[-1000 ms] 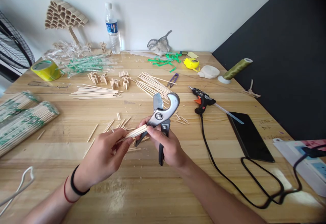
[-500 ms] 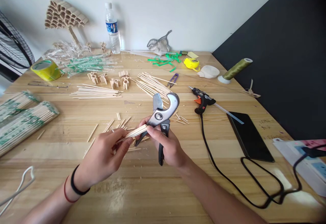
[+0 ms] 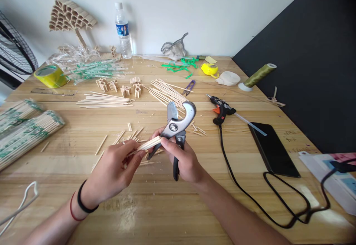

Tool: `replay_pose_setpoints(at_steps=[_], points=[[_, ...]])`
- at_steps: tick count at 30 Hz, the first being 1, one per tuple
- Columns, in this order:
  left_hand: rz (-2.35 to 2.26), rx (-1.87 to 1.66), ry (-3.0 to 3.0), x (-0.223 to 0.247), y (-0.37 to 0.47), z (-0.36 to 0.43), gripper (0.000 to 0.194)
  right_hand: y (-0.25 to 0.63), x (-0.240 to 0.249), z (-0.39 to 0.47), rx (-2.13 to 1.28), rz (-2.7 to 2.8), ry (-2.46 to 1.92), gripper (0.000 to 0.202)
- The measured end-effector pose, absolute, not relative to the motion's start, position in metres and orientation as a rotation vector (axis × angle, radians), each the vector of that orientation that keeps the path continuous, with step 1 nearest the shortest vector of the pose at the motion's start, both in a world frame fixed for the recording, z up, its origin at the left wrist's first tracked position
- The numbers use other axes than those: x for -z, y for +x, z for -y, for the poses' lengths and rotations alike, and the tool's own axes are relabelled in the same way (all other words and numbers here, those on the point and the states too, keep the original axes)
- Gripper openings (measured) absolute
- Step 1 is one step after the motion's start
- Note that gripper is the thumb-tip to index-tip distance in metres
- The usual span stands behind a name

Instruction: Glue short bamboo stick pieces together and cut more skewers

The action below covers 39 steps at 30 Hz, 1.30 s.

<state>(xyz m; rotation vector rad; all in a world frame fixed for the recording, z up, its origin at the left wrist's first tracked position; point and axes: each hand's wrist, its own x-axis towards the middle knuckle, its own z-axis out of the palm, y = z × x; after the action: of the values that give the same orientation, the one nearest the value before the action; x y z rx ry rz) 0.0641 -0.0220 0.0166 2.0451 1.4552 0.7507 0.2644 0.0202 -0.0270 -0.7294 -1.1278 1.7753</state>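
Note:
Between the fingers and thumb of my left hand (image 3: 119, 165) is a small bundle of thin wooden sticks (image 3: 149, 143), its front end tilted up to the right. My right hand (image 3: 187, 159) is wrapped round a pair of pruning shears (image 3: 178, 124) with a hooked grey jaw and black handles. The jaws of the shears point away from me and stand apart with nothing between them. My right thumb touches the end of the bundle. Short cut sticks (image 3: 119, 137) lie on the table beneath and behind my hands, partly hidden by them.
Longer sticks (image 3: 164, 92) and small glued stick pieces (image 3: 126, 90) lie farther back. Packaged sticks (image 3: 30, 137) are at the left. On the right are a glue gun (image 3: 221, 109) with its looping cable, a black tablet-like slab (image 3: 274, 148) and a thread spool (image 3: 257, 77). A water bottle (image 3: 122, 33) stands by the wall.

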Motion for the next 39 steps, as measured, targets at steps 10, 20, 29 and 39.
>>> replay_pose_setpoints(at_steps=[10,20,29,39], points=[[-1.443,-0.751,2.043,-0.017,0.064,0.022,0.028,0.265,0.027,-0.021,-1.765,1.146,-0.735,0.034],[-1.438,-0.728,2.035,-0.015,0.063,0.022,0.029,0.264,0.025,-0.021,-1.734,1.186,-0.779,0.037],[-1.441,-0.680,2.029,-0.015,0.062,0.021,0.031,0.264,0.021,-0.020,-1.718,1.221,-0.827,0.040],[-1.367,-0.649,2.087,-0.012,0.062,0.022,0.027,0.263,0.010,-0.018,-1.641,1.453,-0.853,0.033]])
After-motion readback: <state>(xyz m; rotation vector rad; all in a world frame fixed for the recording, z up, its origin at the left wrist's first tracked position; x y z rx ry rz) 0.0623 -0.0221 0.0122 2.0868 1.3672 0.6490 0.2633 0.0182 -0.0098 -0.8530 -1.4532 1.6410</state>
